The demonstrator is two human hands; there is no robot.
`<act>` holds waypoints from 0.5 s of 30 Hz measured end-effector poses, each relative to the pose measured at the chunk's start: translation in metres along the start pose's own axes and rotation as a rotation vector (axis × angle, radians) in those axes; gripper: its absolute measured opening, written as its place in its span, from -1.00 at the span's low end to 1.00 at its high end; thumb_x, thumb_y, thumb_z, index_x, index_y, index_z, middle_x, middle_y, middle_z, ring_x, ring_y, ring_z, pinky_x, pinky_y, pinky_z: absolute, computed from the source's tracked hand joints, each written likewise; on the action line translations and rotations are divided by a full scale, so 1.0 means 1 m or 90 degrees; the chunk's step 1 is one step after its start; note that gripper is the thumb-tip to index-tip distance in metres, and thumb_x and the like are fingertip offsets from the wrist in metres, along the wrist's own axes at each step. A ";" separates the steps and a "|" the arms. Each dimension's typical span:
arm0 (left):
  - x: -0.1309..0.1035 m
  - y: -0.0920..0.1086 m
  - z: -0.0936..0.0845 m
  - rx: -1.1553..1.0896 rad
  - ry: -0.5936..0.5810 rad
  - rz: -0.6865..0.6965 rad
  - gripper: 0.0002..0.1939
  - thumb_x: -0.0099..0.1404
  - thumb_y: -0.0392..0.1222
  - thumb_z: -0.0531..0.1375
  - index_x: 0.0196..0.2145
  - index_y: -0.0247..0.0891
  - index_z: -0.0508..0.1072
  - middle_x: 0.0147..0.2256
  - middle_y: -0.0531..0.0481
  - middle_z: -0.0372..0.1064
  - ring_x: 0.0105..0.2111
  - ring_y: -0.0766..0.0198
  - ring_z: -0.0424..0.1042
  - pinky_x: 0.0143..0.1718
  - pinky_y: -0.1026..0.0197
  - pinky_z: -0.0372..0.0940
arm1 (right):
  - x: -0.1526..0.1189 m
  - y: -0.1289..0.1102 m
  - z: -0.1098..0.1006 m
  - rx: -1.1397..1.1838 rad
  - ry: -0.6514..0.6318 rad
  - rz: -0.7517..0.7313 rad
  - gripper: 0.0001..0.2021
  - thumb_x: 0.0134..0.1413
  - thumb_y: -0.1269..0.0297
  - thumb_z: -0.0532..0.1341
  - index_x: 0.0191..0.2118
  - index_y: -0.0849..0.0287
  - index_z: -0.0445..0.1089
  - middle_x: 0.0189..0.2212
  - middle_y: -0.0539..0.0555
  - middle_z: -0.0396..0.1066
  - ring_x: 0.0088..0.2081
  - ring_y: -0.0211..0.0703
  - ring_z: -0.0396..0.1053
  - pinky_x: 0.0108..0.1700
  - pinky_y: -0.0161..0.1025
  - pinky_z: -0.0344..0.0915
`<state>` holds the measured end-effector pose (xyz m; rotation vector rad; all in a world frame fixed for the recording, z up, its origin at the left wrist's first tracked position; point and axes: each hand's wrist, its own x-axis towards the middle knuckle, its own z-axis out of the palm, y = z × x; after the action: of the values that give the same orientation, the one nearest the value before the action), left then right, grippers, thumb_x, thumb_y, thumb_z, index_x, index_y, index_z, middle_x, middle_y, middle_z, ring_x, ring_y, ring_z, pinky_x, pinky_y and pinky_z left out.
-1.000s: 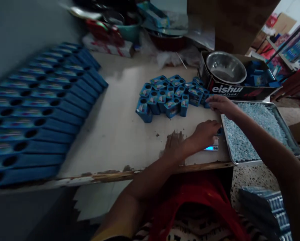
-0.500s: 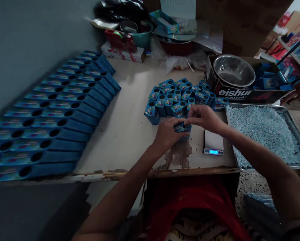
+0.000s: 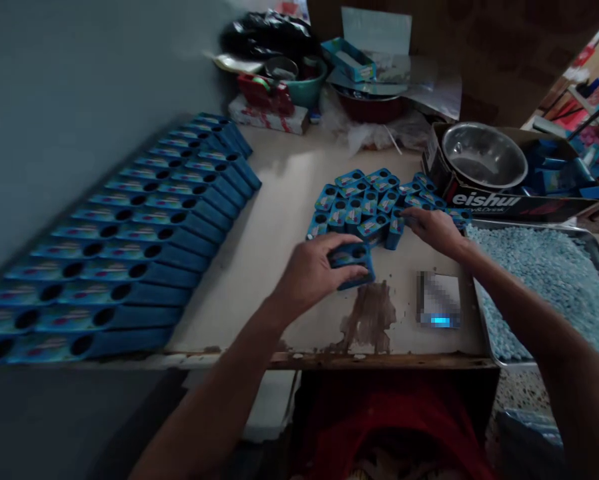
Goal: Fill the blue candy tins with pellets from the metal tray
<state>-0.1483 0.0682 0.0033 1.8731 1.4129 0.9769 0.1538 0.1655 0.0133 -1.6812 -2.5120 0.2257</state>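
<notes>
A worn table (image 3: 259,267) carries long rows of blue boxes (image 3: 129,227) at left, a tray of pale pellets (image 3: 544,280) at right. The left hand (image 3: 309,273) grips 1 small blue box (image 3: 352,261) near the table's middle; the right hand (image 3: 434,230), fingers curled, touches the cluster of small boxes (image 3: 369,203)

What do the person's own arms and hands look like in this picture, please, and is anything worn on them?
Both forearms are bare from elbow to wrist: no sleeves, gloves, watch or bracelet show. The left hand and right hand are bare too, and no rings can be made out in the dim light.
</notes>
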 end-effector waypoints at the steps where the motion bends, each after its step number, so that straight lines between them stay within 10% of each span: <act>1: 0.006 -0.004 -0.022 0.035 0.042 -0.002 -0.51 0.18 -0.19 0.58 0.07 -0.12 0.69 -0.01 0.02 0.70 0.00 0.01 0.67 0.14 0.07 0.55 | 0.009 0.004 -0.001 -0.074 -0.042 -0.021 -0.56 0.46 0.30 0.20 0.35 -0.01 0.54 -0.07 0.15 0.73 -0.12 0.07 0.63 -0.15 -0.18 0.27; 5: 0.073 -0.026 -0.111 0.197 0.240 -0.006 -0.48 0.24 -0.25 0.55 0.12 -0.29 0.58 0.04 0.06 0.67 0.04 0.18 0.59 0.29 0.07 0.47 | 0.029 0.010 0.000 -0.228 -0.126 -0.088 -0.68 0.47 0.21 0.24 0.19 0.03 0.61 -0.11 0.21 0.75 -0.13 0.14 0.67 -0.28 -0.18 0.21; 9: 0.176 -0.070 -0.172 0.253 0.256 -0.019 -0.40 0.30 -0.24 0.50 0.19 -0.52 0.43 0.15 0.11 0.62 0.12 0.40 0.53 0.34 0.16 0.38 | 0.004 0.018 -0.003 -0.137 -0.065 -0.096 -0.77 0.46 0.16 0.26 -0.06 0.01 0.70 -0.15 0.14 0.76 -0.16 0.11 0.70 -0.29 -0.18 0.25; 15: 0.228 -0.121 -0.170 0.260 0.094 -0.054 -0.45 0.34 0.26 0.45 -0.08 -0.34 0.61 -0.03 0.22 0.68 -0.03 0.50 0.51 0.35 0.28 0.32 | -0.106 0.033 -0.022 0.011 0.090 0.046 -0.68 0.47 0.08 0.24 -0.06 0.06 0.75 -0.22 0.17 0.77 -0.30 0.18 0.70 -0.30 -0.10 0.36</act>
<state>-0.3161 0.3244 0.0470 2.0361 1.8785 0.8456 0.2280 0.0817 0.0281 -1.7190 -2.3443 0.1289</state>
